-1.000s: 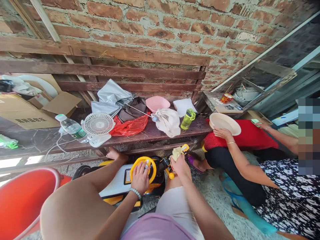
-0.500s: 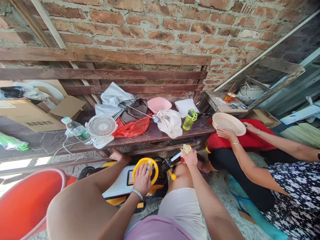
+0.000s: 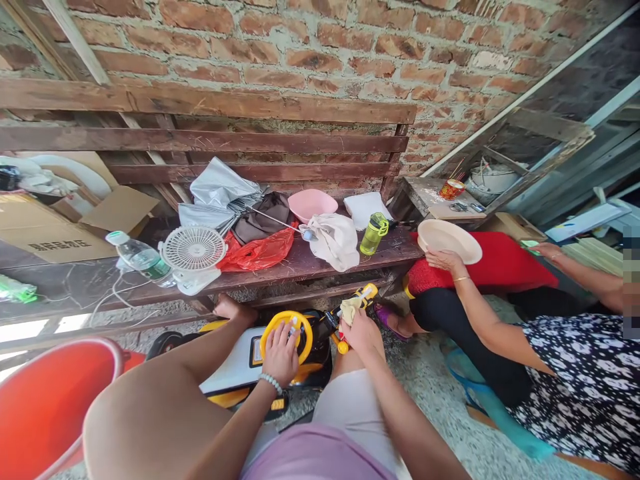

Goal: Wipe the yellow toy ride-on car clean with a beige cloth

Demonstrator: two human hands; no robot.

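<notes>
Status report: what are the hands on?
Left hand on yellow steering wheel. Right hand gripping cream cloth against toy ride-on car. Nothing blocking.

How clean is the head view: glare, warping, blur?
Head view: wide-angle distortion bows the dark wooden slats; a daylight strip at lower left blows out; pixelation masks the right edge; the left hand on the yellow plastic steering wheel and right hand on cream cloth look sharp.

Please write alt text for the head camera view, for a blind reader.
A person's left hand rests on the yellow steering wheel of a yellow-and-black toy car while the right hand holds a cream cloth against it. Beside them, a seated person holds a pale plate near a wooden bench with a small white fan.
</notes>
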